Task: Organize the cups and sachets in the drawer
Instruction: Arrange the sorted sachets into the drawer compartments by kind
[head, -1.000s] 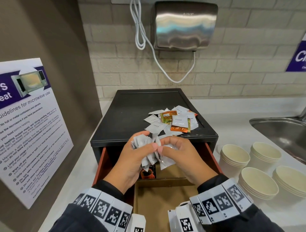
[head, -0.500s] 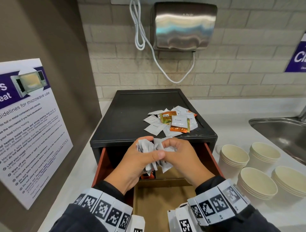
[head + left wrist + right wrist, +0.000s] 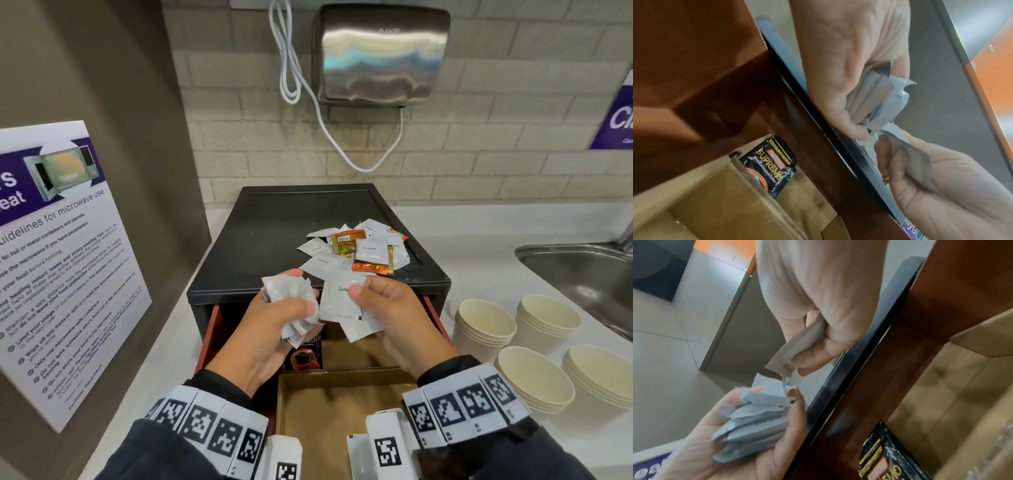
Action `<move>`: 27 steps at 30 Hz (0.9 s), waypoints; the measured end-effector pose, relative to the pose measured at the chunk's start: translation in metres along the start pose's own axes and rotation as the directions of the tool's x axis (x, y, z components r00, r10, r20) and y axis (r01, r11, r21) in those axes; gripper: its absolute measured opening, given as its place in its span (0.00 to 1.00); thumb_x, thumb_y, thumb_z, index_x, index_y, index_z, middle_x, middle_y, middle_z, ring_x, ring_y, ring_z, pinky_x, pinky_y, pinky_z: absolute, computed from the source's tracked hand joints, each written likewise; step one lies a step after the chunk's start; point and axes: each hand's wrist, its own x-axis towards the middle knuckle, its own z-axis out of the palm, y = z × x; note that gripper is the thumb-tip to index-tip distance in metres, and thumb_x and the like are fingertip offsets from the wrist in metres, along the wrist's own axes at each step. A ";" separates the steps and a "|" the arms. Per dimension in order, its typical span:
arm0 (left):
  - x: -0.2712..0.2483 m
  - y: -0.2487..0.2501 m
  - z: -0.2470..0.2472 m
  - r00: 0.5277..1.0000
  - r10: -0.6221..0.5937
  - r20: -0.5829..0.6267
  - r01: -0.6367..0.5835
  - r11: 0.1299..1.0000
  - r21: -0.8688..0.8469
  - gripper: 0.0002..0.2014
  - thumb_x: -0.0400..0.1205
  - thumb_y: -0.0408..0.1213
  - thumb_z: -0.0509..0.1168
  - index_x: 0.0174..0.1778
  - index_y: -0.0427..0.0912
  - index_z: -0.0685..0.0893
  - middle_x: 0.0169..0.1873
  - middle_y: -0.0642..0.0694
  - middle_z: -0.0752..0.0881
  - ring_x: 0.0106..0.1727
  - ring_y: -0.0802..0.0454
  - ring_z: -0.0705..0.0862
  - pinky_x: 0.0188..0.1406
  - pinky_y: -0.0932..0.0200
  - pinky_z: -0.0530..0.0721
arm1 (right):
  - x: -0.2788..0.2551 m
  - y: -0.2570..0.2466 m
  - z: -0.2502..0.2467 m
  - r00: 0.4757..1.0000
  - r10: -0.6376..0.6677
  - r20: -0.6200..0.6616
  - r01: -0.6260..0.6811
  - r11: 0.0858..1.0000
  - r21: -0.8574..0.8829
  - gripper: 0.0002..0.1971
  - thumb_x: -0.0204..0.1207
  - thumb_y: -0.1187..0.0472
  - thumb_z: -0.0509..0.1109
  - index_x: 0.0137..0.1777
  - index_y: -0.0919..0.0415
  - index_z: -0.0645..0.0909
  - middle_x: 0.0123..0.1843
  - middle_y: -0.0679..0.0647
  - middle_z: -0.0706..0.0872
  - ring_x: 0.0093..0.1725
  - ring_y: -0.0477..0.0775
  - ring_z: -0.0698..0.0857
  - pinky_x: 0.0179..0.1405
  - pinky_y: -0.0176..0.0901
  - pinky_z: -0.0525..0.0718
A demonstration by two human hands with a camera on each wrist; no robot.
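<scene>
A microwave-guidelines sign (image 3: pixel 58 274) leans at the far left of the worktop (image 3: pixel 513 219). Next comes the left hand (image 3: pixel 270 329), fingers curled round a crumpled bundle of white sachets (image 3: pixel 291 301) held above the open drawer (image 3: pixel 342 407). Below it, a black Kopiko sachet (image 3: pixel 303 356) stands in the drawer's back compartment; the front cardboard compartment looks bare where it shows.

The right hand (image 3: pixel 387 308), just beside the left, pinches a flat white coffee sachet (image 3: pixel 342 305) between thumb and fingers, with at least one more sachet behind it (the exact count is hard to tell). Beyond the hands, a loose heap of cream and orange sachets (image 3: pixel 359 251) lies on the black drawer unit's top (image 3: pixel 274 240).

The step looks like gathering and squaring the white sachets before filing them. To do it well, I would flatten the crushed bundle, align the edges with the flat one, then slot the stack upright into one compartment, kept apart from the Kopiko type.

Furthest right, four stacks of paper cups (image 3: pixel 486 323) wait near the sink (image 3: pixel 582 270), not yet stowed.
</scene>
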 end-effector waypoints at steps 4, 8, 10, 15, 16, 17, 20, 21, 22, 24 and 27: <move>0.001 0.001 -0.002 1.000 0.003 -0.006 -0.004 0.999 -0.040 0.31 0.58 0.24 0.70 0.58 0.47 0.80 0.52 0.37 0.85 0.51 0.42 0.87 0.36 0.52 0.88 | 0.000 -0.003 -0.007 0.995 0.045 0.084 -0.055 0.991 0.122 0.08 0.80 0.66 0.62 0.45 0.66 0.82 0.40 0.52 0.92 0.39 0.47 0.90 0.36 0.36 0.84; -0.001 0.001 -0.001 0.992 -0.066 0.112 0.070 0.997 -0.036 0.29 0.61 0.25 0.72 0.60 0.43 0.80 0.52 0.39 0.89 0.49 0.42 0.90 0.36 0.52 0.89 | -0.003 -0.003 0.000 0.992 0.052 0.115 -0.044 0.997 -0.069 0.10 0.79 0.64 0.64 0.47 0.71 0.83 0.40 0.56 0.90 0.37 0.46 0.88 0.35 0.34 0.84; -0.002 0.000 -0.001 0.990 -0.074 0.120 0.077 0.997 -0.020 0.28 0.64 0.26 0.76 0.60 0.43 0.80 0.49 0.39 0.90 0.47 0.44 0.90 0.37 0.52 0.88 | -0.001 0.000 0.002 0.997 0.024 0.068 -0.012 0.986 -0.166 0.12 0.78 0.62 0.67 0.50 0.74 0.83 0.42 0.61 0.89 0.38 0.50 0.87 0.39 0.40 0.85; -0.002 -0.002 0.003 0.993 -0.096 0.063 0.093 0.995 0.040 0.32 0.61 0.35 0.74 0.64 0.40 0.79 0.48 0.39 0.90 0.43 0.45 0.91 0.31 0.54 0.88 | -0.002 -0.001 0.009 1.000 -0.023 0.017 0.028 0.895 -0.446 0.09 0.74 0.57 0.73 0.36 0.61 0.84 0.36 0.48 0.86 0.33 0.39 0.84 0.31 0.27 0.80; -0.001 -0.003 0.004 0.993 -0.100 0.054 0.097 0.994 0.059 0.33 0.60 0.36 0.74 0.65 0.41 0.79 0.48 0.39 0.90 0.43 0.45 0.90 0.31 0.55 0.88 | -0.003 -0.002 0.011 0.999 -0.051 0.014 0.051 0.857 -0.512 0.10 0.73 0.55 0.73 0.32 0.56 0.81 0.33 0.45 0.83 0.31 0.38 0.82 0.29 0.26 0.77; -0.001 -0.003 0.004 0.993 -0.106 0.044 0.102 0.992 0.080 0.34 0.60 0.37 0.75 0.65 0.42 0.79 0.48 0.39 0.90 0.44 0.45 0.90 0.32 0.55 0.88 | -0.003 -0.001 0.012 0.997 -0.070 0.016 0.067 0.822 -0.566 0.11 0.73 0.54 0.74 0.30 0.52 0.79 0.33 0.43 0.81 0.32 0.39 0.81 0.30 0.27 0.76; -0.001 -0.005 0.004 0.993 -0.116 0.014 0.113 0.983 0.143 0.35 0.60 0.41 0.75 0.65 0.44 0.78 0.51 0.38 0.89 0.49 0.42 0.89 0.40 0.52 0.88 | -0.003 0.000 0.014 0.995 -0.099 0.032 0.093 0.712 -0.696 0.08 0.73 0.50 0.72 0.36 0.48 0.78 0.41 0.42 0.78 0.41 0.40 0.77 0.36 0.27 0.73; -0.001 -0.005 0.004 0.992 -0.123 0.006 0.120 0.981 0.155 0.35 0.60 0.41 0.75 0.65 0.43 0.78 0.52 0.38 0.89 0.50 0.41 0.88 0.41 0.52 0.88 | -0.003 0.000 0.014 0.993 -0.111 0.033 0.100 0.682 -0.725 0.06 0.73 0.50 0.72 0.40 0.49 0.79 0.45 0.44 0.77 0.44 0.41 0.77 0.39 0.26 0.72; -0.001 -0.005 0.004 0.992 -0.129 0.003 0.127 0.979 0.163 0.35 0.60 0.40 0.75 0.65 0.43 0.78 0.52 0.37 0.88 0.51 0.41 0.88 0.42 0.51 0.88 | -0.003 0.000 0.015 0.992 -0.123 0.032 0.106 0.664 -0.740 0.06 0.73 0.50 0.72 0.45 0.50 0.81 0.48 0.46 0.78 0.48 0.42 0.77 0.42 0.26 0.73; -0.002 -0.005 0.004 0.990 -0.142 0.013 0.138 0.975 0.176 0.35 0.60 0.37 0.78 0.65 0.44 0.78 0.53 0.37 0.88 0.51 0.40 0.88 0.39 0.52 0.88 | -0.004 0.001 0.016 0.989 -0.150 0.014 0.111 0.664 -0.740 0.12 0.72 0.50 0.73 0.52 0.53 0.84 0.58 0.52 0.80 0.61 0.49 0.77 0.56 0.37 0.77; -0.002 -0.005 0.001 0.988 -0.150 0.041 0.140 0.974 0.176 0.30 0.65 0.26 0.77 0.63 0.44 0.79 0.52 0.37 0.88 0.50 0.40 0.88 0.37 0.52 0.88 | -0.007 -0.003 0.017 0.983 -0.186 -0.010 0.124 0.695 -0.708 0.12 0.69 0.51 0.76 0.52 0.48 0.83 0.66 0.54 0.79 0.70 0.52 0.74 0.68 0.50 0.75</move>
